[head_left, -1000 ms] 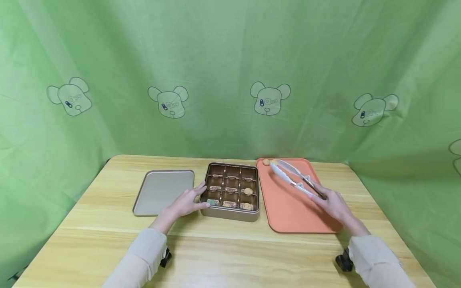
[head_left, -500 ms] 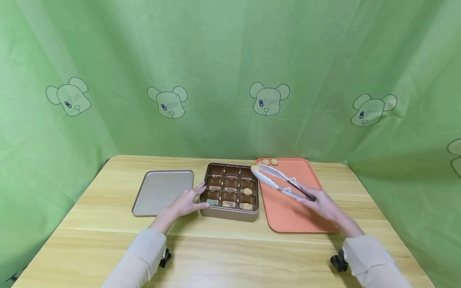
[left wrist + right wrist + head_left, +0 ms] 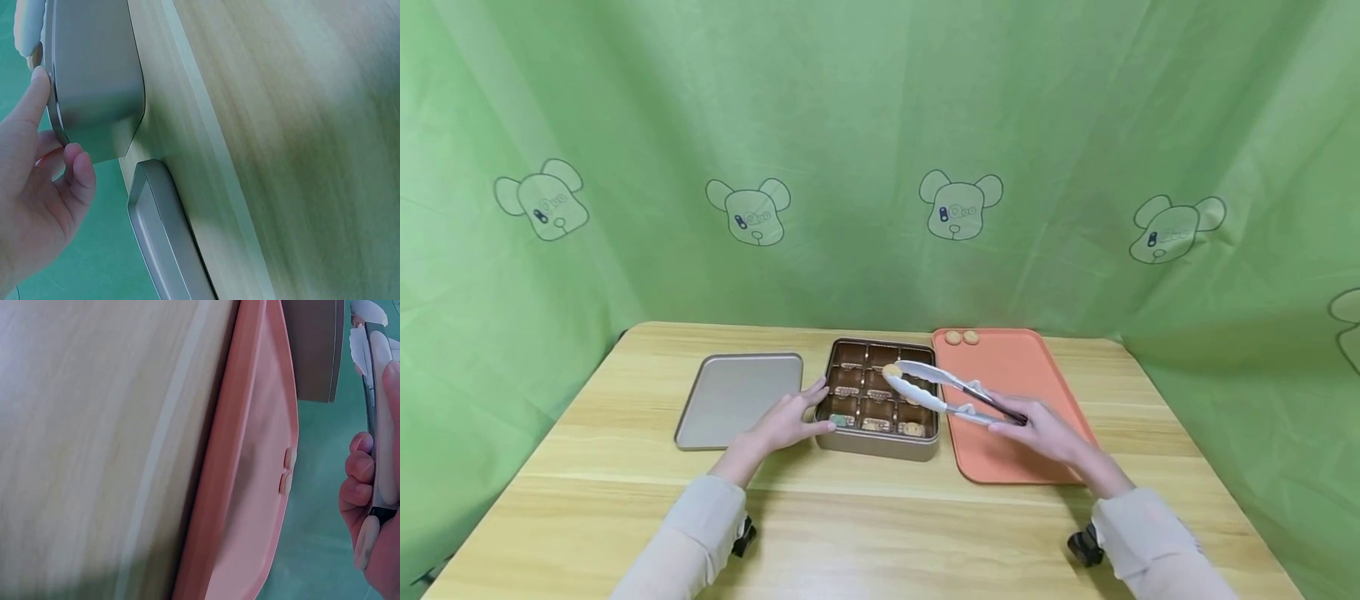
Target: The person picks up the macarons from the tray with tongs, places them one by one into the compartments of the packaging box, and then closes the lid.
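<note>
My left hand [image 3: 790, 421] rests at the near left corner of an open metal tin [image 3: 876, 447], fingers against its rim. The tin has a brown divided insert with small compartments. Several hold cookies, such as a round cookie [image 3: 913, 429] at the front right; a green-wrapped piece [image 3: 839, 421] sits front left. My right hand [image 3: 1037, 427] grips tongs [image 3: 970, 402] with pale tips. Pinched at the tips, a round cookie [image 3: 891, 372] hangs over the tin's middle. Another cookie in the right column is partly hidden behind the tongs.
On the right lies an orange-pink tray [image 3: 1022, 462] with two cookies [image 3: 962, 337] at its far left corner. A flat metal lid [image 3: 741, 400] lies left of the tin. A green curtain [image 3: 850, 275] hangs behind the wooden table [image 3: 850, 533].
My right hand has carried the tongs left from the tray's far corner to above the tin, bringing one cookie along. My left hand stays at the tin's corner.
</note>
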### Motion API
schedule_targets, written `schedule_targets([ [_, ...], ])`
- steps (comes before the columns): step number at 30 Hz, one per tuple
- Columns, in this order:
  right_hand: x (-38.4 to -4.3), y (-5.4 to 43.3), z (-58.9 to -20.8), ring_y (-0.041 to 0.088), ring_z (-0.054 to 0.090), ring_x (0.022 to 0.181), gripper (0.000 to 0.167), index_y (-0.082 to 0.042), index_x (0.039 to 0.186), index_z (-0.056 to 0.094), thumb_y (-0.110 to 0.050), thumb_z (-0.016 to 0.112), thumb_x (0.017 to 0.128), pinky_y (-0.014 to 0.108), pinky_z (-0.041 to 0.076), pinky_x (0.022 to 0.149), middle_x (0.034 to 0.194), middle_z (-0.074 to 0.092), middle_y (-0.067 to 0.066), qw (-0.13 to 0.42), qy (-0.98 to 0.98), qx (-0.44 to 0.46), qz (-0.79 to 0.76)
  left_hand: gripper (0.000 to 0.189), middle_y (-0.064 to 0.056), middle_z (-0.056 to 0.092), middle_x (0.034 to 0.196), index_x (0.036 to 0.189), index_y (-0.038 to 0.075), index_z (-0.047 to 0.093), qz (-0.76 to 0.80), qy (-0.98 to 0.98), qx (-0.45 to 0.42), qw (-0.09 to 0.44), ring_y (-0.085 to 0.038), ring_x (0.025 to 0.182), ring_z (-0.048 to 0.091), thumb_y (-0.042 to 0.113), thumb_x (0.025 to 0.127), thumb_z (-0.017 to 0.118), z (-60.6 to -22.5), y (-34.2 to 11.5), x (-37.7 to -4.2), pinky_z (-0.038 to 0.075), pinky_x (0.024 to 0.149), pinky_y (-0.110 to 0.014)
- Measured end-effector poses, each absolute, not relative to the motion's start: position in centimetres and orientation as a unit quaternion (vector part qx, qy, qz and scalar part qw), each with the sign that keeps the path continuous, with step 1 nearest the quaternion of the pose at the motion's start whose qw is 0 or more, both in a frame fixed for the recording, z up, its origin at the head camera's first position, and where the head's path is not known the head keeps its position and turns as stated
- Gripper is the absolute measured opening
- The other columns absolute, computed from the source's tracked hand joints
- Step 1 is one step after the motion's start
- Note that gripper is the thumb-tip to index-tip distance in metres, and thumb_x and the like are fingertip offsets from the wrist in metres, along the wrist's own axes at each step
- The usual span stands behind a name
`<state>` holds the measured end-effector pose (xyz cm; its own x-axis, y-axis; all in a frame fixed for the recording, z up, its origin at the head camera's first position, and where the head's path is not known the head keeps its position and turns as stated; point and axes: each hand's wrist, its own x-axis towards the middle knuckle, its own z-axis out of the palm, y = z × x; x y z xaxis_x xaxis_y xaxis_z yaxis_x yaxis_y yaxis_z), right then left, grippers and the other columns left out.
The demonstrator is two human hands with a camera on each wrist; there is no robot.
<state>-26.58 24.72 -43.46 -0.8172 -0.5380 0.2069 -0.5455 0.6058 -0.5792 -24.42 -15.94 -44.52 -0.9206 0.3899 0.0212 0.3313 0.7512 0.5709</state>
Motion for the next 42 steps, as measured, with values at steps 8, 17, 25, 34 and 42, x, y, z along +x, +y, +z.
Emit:
schedule_targets([
  [8,-26.7,24.3,-43.7,0.031,0.051,0.115,0.056,-0.004,0.133,0.046,-0.028,0.064,0.085,0.044,0.047,0.089,0.130,0.051,0.018,-0.002,-0.899,0.295,0.325,0.074,-0.010,0.019,0.150,0.138,0.000,0.033,0.297,0.934,0.191,0.051,-0.040,0.131,0.027,0.040,0.083,0.062,-44.6,-15.9,-24.4,0.014,0.107,-0.060],
  [17,-26.7,24.8,-43.7,0.031,0.054,0.106,0.058,-0.002,0.134,0.043,-0.028,0.063,0.086,0.027,0.048,0.081,0.132,0.047,0.021,-0.018,-0.896,0.284,0.341,0.074,-0.012,0.019,0.150,0.138,-0.001,0.033,0.296,0.934,0.192,0.051,-0.040,0.131,0.026,0.039,0.083,0.062,-44.4,-15.9,-24.5,0.013,0.107,-0.061],
  [25,-26.9,26.2,-43.8,0.012,0.050,0.071,0.056,0.000,0.134,0.042,-0.021,0.063,0.086,0.018,0.043,0.058,0.112,0.059,0.026,0.023,-0.895,0.248,0.370,0.073,-0.011,0.018,0.150,0.138,-0.001,0.033,0.300,0.933,0.191,0.054,-0.044,0.131,0.025,0.038,0.083,0.063,-44.2,-15.8,-24.4,0.015,0.106,-0.062],
  [34,-27.1,28.0,-43.8,0.030,0.054,0.086,0.060,0.001,0.134,0.041,-0.032,0.060,0.088,0.032,0.045,0.064,0.124,0.050,0.031,0.067,-0.929,0.154,0.330,0.073,-0.009,0.018,0.150,0.138,0.001,0.033,0.305,0.931,0.190,0.059,-0.043,0.131,0.024,0.037,0.083,0.063,-44.2,-15.9,-24.4,0.013,0.106,-0.061],
  [42,-27.3,29.1,-43.5,0.022,0.041,0.055,0.068,0.000,0.139,0.033,-0.041,0.054,0.089,0.031,0.037,0.050,0.088,0.057,0.033,0.064,-0.950,0.079,0.296,0.073,-0.010,0.018,0.150,0.138,0.000,0.033,0.303,0.931,0.192,0.058,-0.043,0.131,0.024,0.038,0.083,0.063,-44.3,-15.9,-24.4,0.013,0.106,-0.062],
])
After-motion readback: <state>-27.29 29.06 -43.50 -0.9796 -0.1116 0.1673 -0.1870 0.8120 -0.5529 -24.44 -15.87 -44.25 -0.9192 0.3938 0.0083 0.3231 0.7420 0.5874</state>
